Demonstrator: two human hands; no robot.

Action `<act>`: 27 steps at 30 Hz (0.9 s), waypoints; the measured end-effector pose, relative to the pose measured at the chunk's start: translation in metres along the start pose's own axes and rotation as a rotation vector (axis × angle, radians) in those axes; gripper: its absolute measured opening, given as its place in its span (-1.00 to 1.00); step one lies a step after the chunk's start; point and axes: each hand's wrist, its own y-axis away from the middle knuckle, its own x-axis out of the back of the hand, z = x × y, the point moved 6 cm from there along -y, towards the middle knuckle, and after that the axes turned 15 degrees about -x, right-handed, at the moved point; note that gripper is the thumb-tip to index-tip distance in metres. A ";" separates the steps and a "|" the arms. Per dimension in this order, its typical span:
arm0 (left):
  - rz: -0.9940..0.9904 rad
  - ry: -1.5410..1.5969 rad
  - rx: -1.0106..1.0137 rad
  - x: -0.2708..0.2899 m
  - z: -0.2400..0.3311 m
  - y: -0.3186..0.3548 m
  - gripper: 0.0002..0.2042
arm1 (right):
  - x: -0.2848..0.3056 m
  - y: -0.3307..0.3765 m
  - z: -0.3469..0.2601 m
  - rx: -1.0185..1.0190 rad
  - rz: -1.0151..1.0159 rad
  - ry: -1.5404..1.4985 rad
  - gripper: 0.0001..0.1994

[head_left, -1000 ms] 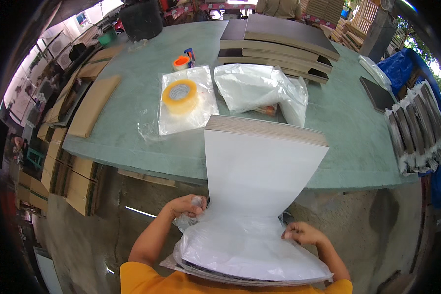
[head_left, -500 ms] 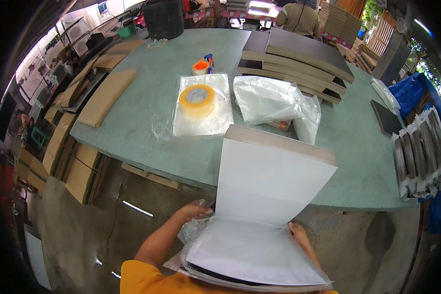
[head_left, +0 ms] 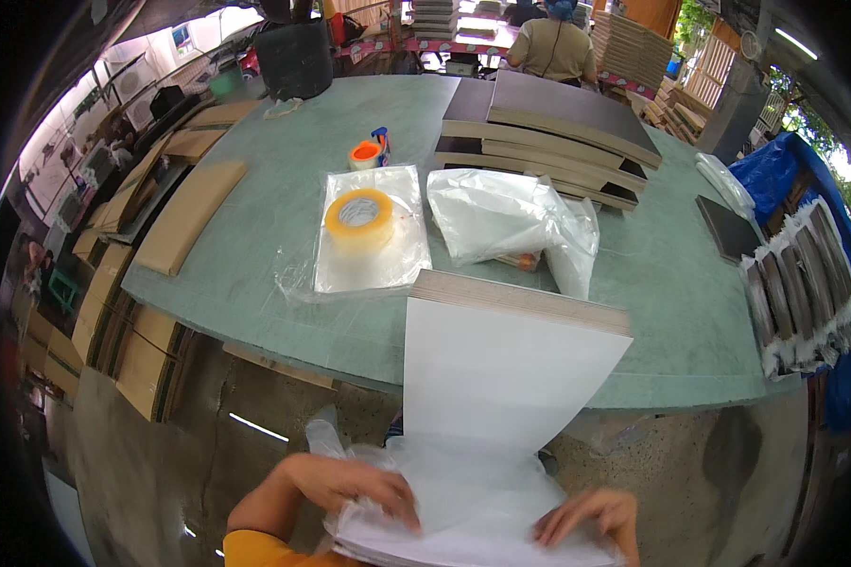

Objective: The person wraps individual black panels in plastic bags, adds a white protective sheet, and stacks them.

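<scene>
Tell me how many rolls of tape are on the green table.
2. A large yellowish tape roll lies on a clear plastic sheet; a small orange tape roll sits just behind it. Others may be hidden.

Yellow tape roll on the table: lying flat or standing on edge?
Lying flat. The yellow tape roll shows its round opening facing up and rests on a clear plastic bag spread over the green table.

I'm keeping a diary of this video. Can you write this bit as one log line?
left hand: flat on clear plastic bag | right hand: on bag's right edge | white board stack: leaning on green table
</scene>
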 end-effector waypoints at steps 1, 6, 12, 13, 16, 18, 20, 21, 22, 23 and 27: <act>-0.047 -0.042 0.050 -0.002 -0.020 -0.007 -0.65 | -0.027 -0.022 -0.005 -0.036 -0.267 0.192 -0.45; 0.013 -0.552 0.365 0.019 -0.227 0.036 -0.56 | 0.020 -0.043 0.122 -0.681 0.029 0.348 -0.35; 0.546 -0.496 -0.109 0.077 -0.073 -0.088 -0.48 | 0.061 -0.105 0.019 -0.626 0.371 0.659 -0.44; 0.574 -0.598 -0.243 0.079 -0.034 -0.100 -0.47 | 0.070 -0.110 -0.011 -0.664 0.503 0.577 -0.50; 0.743 -0.506 -0.215 0.082 0.016 -0.108 -0.58 | 0.071 -0.105 -0.090 0.067 0.817 0.019 -0.74; 0.883 -0.409 -0.079 0.091 0.017 -0.091 -0.63 | 0.076 -0.097 -0.092 0.105 0.772 -0.043 -0.78; 1.014 -0.399 0.020 0.103 0.013 -0.072 -0.62 | 0.079 -0.091 -0.082 0.027 0.733 -0.068 -0.78; 1.117 -0.375 -0.022 0.109 0.017 -0.062 -0.63 | 0.081 -0.088 -0.069 -0.080 0.718 -0.062 -0.76; 1.222 -0.352 -0.064 0.115 0.022 -0.053 -0.64 | 0.082 -0.086 -0.056 -0.187 0.699 -0.057 -0.74; 1.325 -0.329 -0.106 0.118 0.023 -0.047 -0.66 | 0.084 -0.082 -0.049 -0.144 0.709 -0.046 -0.73; 0.921 -0.718 -0.175 0.086 0.016 -0.085 -0.71 | 0.093 -0.072 -0.053 0.180 0.646 -0.345 -0.64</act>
